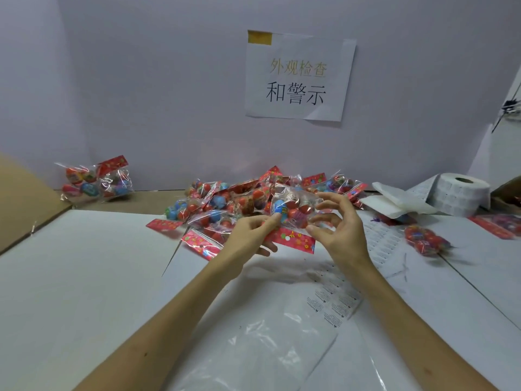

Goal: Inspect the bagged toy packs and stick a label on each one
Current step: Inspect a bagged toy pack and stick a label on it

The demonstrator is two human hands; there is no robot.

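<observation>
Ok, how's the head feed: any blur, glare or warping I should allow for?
Head view: the lone pack at right is blur-smeared; the held pack is fairly sharp; glare streaks the clear film; wide-angle distortion bends the table edges; light soft, shadows faint.

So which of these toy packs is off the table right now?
The pack pinched by the left hand, in front of the central pile; every other one lies on the table.
</observation>
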